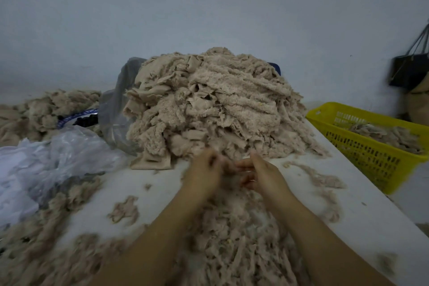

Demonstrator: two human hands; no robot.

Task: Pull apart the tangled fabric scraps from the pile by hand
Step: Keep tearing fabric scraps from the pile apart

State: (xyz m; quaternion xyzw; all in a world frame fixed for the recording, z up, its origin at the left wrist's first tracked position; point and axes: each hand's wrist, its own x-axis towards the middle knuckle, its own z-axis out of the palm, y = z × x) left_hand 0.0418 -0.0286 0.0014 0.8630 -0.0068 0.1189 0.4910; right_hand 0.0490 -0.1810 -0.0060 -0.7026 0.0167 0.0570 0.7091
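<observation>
Head view, one moment, hands blurred.

- Pile of fabric scraps is sitting centre frame on the white table, beige, layered and matted. It is lying just beyond the hands, probably so pieces can be drawn off its near edge without leaning.
- Left hand and right hand are meeting at lower centre, just in front of the pile's foot and almost touching each other. They are working close together, likely because a small tangle calls for two opposed pulls.
- Loosened fibre is spreading beneath and below the hands toward the bottom edge; separated material seems to be dropping straight down where it is worked.
- Yellow basket is standing at right of frame off the table's edge, with a few scraps inside, within reach of the right hand.
- Clear plastic bag is lying crumpled at left; a second heap is lying behind it.

Grip: left fingers are curling inward, right fingers are reaching leftward with a narrow gap under the thumb. Something pale is showing between the hands, but blur is hiding it; I cannot tell whether either hand is pinching a scrap.
</observation>
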